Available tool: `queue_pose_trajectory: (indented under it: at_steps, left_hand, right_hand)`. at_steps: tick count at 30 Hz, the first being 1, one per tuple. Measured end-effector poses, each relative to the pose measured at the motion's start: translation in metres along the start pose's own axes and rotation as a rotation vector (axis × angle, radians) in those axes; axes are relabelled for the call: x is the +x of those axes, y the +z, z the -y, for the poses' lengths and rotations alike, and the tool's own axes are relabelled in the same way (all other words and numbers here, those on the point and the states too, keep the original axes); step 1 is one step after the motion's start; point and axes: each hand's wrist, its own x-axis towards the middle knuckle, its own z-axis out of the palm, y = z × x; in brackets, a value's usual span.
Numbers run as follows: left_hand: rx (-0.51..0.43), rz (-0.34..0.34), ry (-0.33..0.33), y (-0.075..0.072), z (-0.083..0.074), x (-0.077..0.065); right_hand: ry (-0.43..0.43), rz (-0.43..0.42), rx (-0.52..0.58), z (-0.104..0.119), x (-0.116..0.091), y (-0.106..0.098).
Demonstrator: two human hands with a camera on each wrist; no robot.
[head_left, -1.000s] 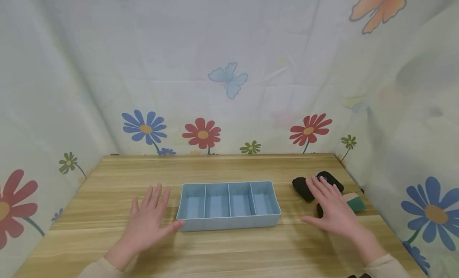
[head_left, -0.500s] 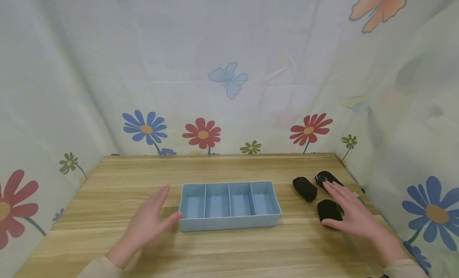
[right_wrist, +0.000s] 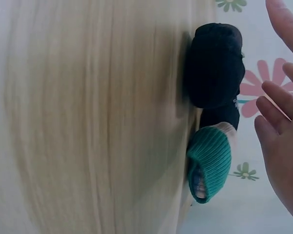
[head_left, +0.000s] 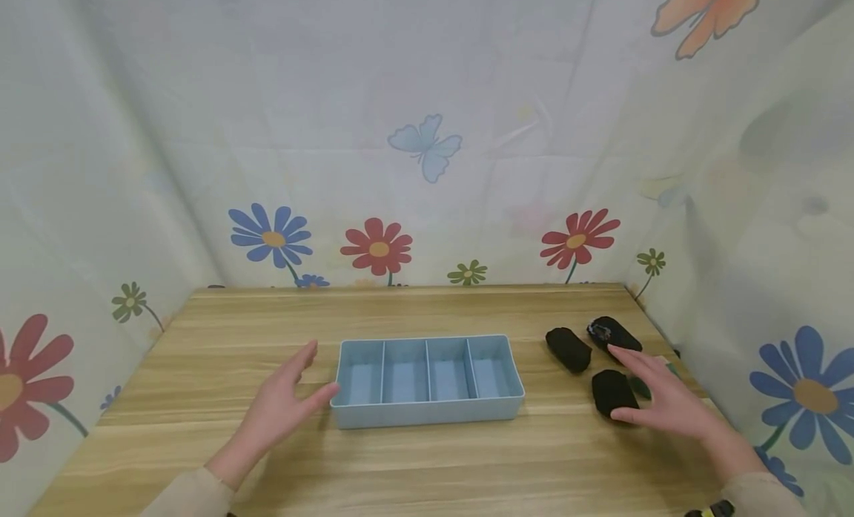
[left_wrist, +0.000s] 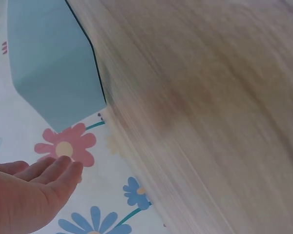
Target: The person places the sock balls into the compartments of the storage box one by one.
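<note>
A pale blue organizer box (head_left: 427, 415) with several side-by-side compartments stands mid-table. My left hand (head_left: 272, 412) hovers at its left end, fingers extended and thumb close to the rim; I cannot tell whether they touch. On the right, my right hand (head_left: 674, 409) is over a group of rolled socks, fingers spread and slightly bent. Its thumb overlaps the nearest black rolled sock (head_left: 610, 391). A green ribbed sock (right_wrist: 212, 158) is partly hidden by this hand in the head view. Behind lie another black rolled sock (head_left: 568, 350) and a black one with a small pattern (head_left: 619, 333).
The wood-grain table (head_left: 414, 472) ends at a back edge against a white curtain (head_left: 320, 94) printed with flowers and butterflies. The same cloth hangs at both sides. The socks lie near the table's right edge.
My right hand has moved right and slightly down, uncovering the nearest black sock and covering more of the green one. The left hand has turned somewhat, its fingers now closer together.
</note>
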Motion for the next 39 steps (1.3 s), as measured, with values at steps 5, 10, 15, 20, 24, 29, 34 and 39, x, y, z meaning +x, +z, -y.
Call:
queue_pose_trajectory:
  at_steps: [5, 10, 15, 20, 24, 29, 34, 39]
  left_hand:
    - [-0.093, 0.027, -0.018, 0.004, 0.001, 0.004]
    - [-0.201, 0.057, -0.050, 0.008, 0.005, 0.007]
    - [-0.269, 0.088, -0.061, 0.012, 0.008, 0.009]
    - [-0.293, 0.117, -0.077, 0.014, 0.011, 0.012]
    - [-0.339, 0.135, -0.042, 0.015, 0.013, 0.014]
    - [-0.383, 0.155, 0.001, 0.018, 0.016, 0.016]
    - [-0.391, 0.172, -0.006, 0.021, 0.020, 0.017]
    - [-0.384, 0.166, 0.003, 0.024, 0.022, 0.018]
  right_hand:
    - [-0.006, 0.038, -0.063, -0.004, 0.002, 0.001]
    - [-0.013, 0.072, -0.075, -0.007, 0.004, 0.001]
    - [-0.006, 0.120, -0.033, -0.009, 0.006, 0.002]
    - [-0.005, 0.155, -0.052, -0.013, 0.006, 0.003]
    - [-0.007, 0.170, -0.069, -0.016, 0.006, 0.004]
    - [-0.019, 0.177, -0.062, -0.017, 0.005, 0.005]
    - [-0.010, 0.196, -0.056, -0.019, 0.004, 0.006]
    - [-0.016, 0.195, -0.063, -0.023, 0.002, 0.008]
